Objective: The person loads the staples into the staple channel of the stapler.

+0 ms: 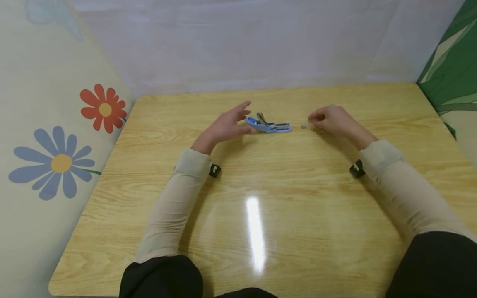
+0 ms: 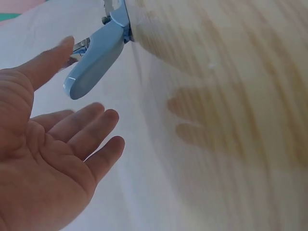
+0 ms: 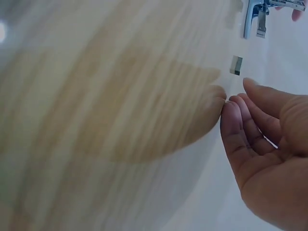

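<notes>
A light blue stapler (image 1: 277,127) lies on the table with its top opened back, its metal parts exposed. My left hand (image 1: 232,123) is just left of it, fingers spread. In the left wrist view the thumb (image 2: 50,60) overlaps the edge of the blue stapler arm (image 2: 98,60), and the other fingers extend below it. Right of the stapler lies a short grey strip of staples (image 1: 303,126), also visible as a small metallic block (image 3: 236,65) in the right wrist view. Beside it is my right hand (image 1: 333,120), fingers loosely bent, thumb apart from the fingertips, which are close to the tabletop.
The wood-grain table (image 1: 298,186) backs onto a pale wall sheet (image 1: 261,45). Panels with painted flowers (image 1: 61,163) and green leaves (image 1: 462,62) flank it. Each wrist carries a small black camera (image 1: 215,170). A bright light streak reflects off the tabletop.
</notes>
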Demonstrator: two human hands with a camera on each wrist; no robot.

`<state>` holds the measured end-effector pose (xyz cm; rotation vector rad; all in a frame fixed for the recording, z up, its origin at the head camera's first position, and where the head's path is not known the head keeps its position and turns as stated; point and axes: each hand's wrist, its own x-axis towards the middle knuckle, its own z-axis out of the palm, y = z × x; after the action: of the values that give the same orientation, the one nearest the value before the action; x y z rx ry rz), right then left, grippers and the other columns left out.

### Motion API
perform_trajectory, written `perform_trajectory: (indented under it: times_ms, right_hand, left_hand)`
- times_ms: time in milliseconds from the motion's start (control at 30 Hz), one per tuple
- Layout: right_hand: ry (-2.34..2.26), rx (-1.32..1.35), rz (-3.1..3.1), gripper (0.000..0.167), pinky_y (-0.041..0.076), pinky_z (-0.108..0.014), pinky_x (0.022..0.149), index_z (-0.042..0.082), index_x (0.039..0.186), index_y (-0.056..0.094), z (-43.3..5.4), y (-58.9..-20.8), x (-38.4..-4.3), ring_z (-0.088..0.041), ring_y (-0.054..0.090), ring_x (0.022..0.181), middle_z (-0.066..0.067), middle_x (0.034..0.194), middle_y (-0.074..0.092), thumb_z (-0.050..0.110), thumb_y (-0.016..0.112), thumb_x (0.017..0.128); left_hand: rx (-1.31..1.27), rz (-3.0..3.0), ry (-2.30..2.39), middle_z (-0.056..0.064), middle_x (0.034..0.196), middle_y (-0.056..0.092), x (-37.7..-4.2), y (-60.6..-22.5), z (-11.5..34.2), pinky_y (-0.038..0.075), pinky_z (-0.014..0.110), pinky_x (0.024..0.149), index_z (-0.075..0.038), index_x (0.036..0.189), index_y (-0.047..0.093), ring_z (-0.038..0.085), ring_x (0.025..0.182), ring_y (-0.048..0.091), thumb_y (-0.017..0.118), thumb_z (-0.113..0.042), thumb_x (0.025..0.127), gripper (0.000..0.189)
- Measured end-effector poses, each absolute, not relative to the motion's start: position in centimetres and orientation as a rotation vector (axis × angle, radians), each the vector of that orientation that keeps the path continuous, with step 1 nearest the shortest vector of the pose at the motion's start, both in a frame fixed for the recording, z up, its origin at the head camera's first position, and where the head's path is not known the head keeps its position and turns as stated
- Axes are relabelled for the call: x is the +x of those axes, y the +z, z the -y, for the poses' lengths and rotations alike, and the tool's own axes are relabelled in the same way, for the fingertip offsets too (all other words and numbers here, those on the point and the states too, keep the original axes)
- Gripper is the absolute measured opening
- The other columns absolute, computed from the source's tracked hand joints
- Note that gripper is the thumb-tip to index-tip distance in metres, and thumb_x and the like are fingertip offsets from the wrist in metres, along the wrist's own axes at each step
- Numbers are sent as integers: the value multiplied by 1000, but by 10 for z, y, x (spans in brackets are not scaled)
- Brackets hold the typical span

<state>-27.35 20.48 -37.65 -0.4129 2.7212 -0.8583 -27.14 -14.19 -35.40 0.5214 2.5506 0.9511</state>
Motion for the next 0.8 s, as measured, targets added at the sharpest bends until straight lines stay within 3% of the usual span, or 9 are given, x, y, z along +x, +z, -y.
perform_trajectory:
  times_ms: [133, 433, 800]
  right_hand:
    - [-864, -411, -2737, 31, 44, -52, 107, -1, 125, 69, -202, -378, -275, -38, 61, 119, -23, 126, 69, 14, 66, 98]
    - [-815, -464, -2808, 21, 47, -48, 96, 2, 109, 76, -195, -383, -280, -33, 65, 104, -19, 111, 75, 17, 70, 95]
    - [-800, -484, -2812, 19, 47, -47, 97, 2, 107, 76, -191, -384, -281, -32, 66, 103, -18, 109, 76, 15, 71, 94]
  left_hand:
    - [523, -2556, 955, 7, 161, 42, -272, -354, 140, 30, 43, 122, -21, 165, 17, 22, 149, 40, 69, -30, 98, 85]
    - [525, -2569, 936, 9, 158, 46, -272, -355, 136, 37, 41, 118, -15, 160, 33, 24, 144, 47, 65, -25, 100, 69]
    - [532, -2572, 896, 6, 159, 45, -273, -355, 133, 38, 40, 118, -16, 158, 37, 23, 144, 46, 64, -28, 101, 64]
